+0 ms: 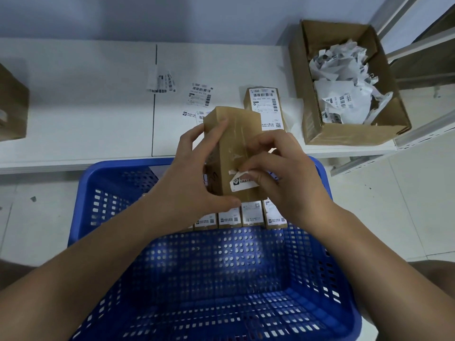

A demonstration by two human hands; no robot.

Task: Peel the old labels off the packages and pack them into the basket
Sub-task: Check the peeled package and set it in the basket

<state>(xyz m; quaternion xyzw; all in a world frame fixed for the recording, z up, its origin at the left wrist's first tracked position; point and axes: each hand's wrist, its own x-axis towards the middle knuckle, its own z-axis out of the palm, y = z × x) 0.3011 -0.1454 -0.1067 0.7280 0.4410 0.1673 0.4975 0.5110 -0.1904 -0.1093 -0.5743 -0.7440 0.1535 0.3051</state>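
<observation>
Label (242,183) half under right-hand fingers (261,177)

Left hand (194,173) curled in a grip; right hand (278,168) pinching, both forearms raised.

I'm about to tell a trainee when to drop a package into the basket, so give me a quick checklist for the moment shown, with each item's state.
1. Package held firmly: ok. The left hand grips the brown package above the blue basket.
2. Old label fully off: not ok. A label remnant still sticks to the package, and the right hand pinches its edge.
3. Room in the basket: ok. The packed packages form one row at the far side; the near floor is bare.
4. Scrap box within reach: ok. The cardboard box of peeled labels sits open on the shelf to the right.
5. More packages waiting: ok. A labelled package lies on the shelf.
</observation>
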